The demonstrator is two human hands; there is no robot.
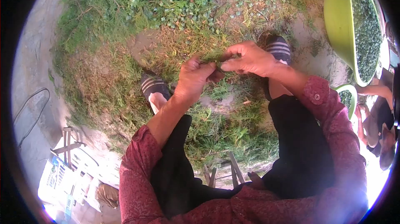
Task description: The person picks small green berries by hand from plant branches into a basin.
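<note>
My left hand [192, 78] is closed in a pinch on a small green conifer sprig [208, 60], held low in front of me between my feet. My right hand [250, 60] meets it from the other side, thumb and forefinger closed at the sprig's tip. What lies between the right fingertips is too small to make out. Below and beyond the hands, cut conifer branches [125, 7] cover the ground, with many pale green cones [187, 9] among them.
At the right stands a large lime-green basin [339, 20] filled with green cones, with a smaller green basin [353, 99] close by. Another person [375, 120] sits at the far right. Wooden stool legs [233, 170] show below me. A cable [35, 99] lies at left.
</note>
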